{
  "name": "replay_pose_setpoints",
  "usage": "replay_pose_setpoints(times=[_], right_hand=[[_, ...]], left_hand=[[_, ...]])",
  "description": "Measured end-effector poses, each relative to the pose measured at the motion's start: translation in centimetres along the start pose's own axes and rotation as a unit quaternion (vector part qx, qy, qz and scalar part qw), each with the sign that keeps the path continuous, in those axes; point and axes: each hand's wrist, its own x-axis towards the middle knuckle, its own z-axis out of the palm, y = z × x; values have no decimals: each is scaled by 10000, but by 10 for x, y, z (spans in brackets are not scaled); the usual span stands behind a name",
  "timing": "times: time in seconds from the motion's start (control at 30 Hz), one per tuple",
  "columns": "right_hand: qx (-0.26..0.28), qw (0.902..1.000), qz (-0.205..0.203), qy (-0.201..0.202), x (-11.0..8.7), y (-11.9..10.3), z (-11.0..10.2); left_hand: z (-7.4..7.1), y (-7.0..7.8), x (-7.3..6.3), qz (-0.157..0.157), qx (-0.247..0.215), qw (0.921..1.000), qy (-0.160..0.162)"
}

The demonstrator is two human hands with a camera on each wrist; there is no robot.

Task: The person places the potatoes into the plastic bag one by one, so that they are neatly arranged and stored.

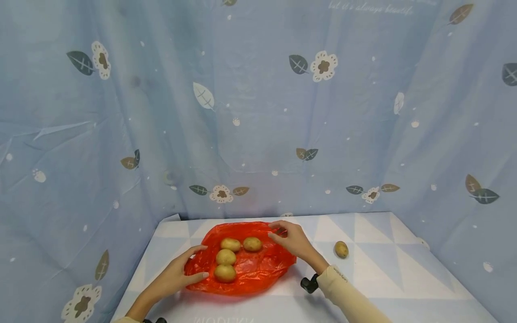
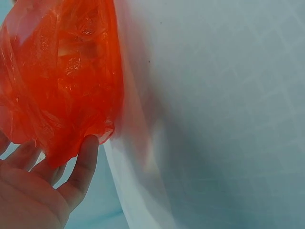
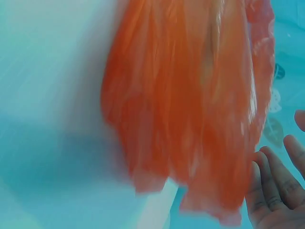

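Observation:
A red plastic bag [image 1: 262, 264] lies spread on the table with several potatoes [image 1: 226, 257] on it, grouped toward its left and middle. My left hand [image 1: 177, 272] is at the bag's left edge, thumb and fingers spread wide apart; in the left wrist view its fingertips touch the crumpled red plastic [image 2: 71, 86]. Over the bag's far right edge, my right hand [image 1: 294, 240] has loosely bent fingers. The right wrist view has extended fingers [image 3: 274, 186] beside the hanging red film [image 3: 190, 95].
One more potato [image 1: 341, 249] lies apart on the table, right of my right forearm. The table wears a white and pale blue triangle-patterned cloth [image 1: 379, 269]. Blue curtains [image 1: 258, 112] with leaf and flower prints enclose the back and both sides.

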Motion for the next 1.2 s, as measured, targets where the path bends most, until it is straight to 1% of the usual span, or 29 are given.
replay_pose_setpoints(times=[0.2, 0.3, 0.47, 0.53, 0.6, 0.77, 0.83, 1.0, 1.2], right_hand=[[-21, 9998, 138, 155, -15, 11, -23], [-135, 9992, 225, 301, -20, 17, -32], [-450, 9964, 149, 697, -28, 25, -47], [-563, 9953, 99, 782, -32, 28, -52], [-649, 9944, 135, 821, -38, 33, -56], [-956, 9904, 504, 867, -54, 43, -67], [-1055, 9889, 582, 874, -59, 47, -72], [-1186, 9874, 514, 911, -69, 57, -81], [-1352, 9830, 573, 1099, -80, 67, -92]], left_hand=[[-1, 0, 1, -27, -47, 10000, -56], [-2, 0, 0, -56, 6, 10000, -33], [-3, 3, 1, -29, 72, 10000, 15], [-4, 4, 1, -11, 91, 10000, 16], [-4, 4, 0, 9, 113, 9999, 2], [-3, 4, -1, 100, 98, 9999, -69], [-3, 4, -1, 111, 84, 9999, -87], [-2, 2, -1, 117, 68, 9998, -112], [-3, 4, -2, 88, 63, 9999, -104]])
